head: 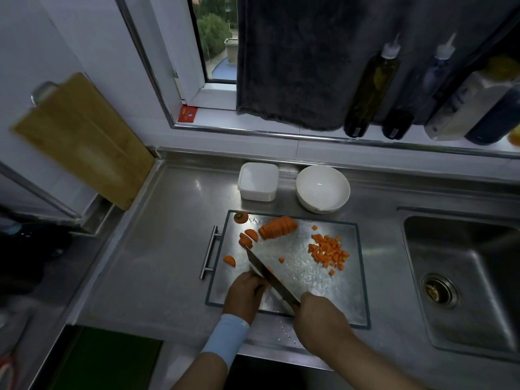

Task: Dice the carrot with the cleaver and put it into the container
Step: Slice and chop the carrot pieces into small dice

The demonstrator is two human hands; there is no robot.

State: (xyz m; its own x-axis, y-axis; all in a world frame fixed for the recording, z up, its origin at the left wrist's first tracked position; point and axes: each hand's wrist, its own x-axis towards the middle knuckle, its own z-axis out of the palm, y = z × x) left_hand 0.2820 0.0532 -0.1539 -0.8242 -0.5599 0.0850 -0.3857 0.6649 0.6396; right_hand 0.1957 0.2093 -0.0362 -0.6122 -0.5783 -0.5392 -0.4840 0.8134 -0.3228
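A steel cutting board lies on the counter. On it sit a sliced carrot half, a few half-round slices, the carrot's stem end and a heap of carrot dice. My right hand grips the cleaver, whose blade runs toward the far left. My left hand curls its fingers over carrot pieces right beside the blade; those pieces are mostly hidden. A white square container stands behind the board.
A white bowl sits next to the container. The sink is to the right. A wooden board leans at the left wall. Bottles line the window ledge.
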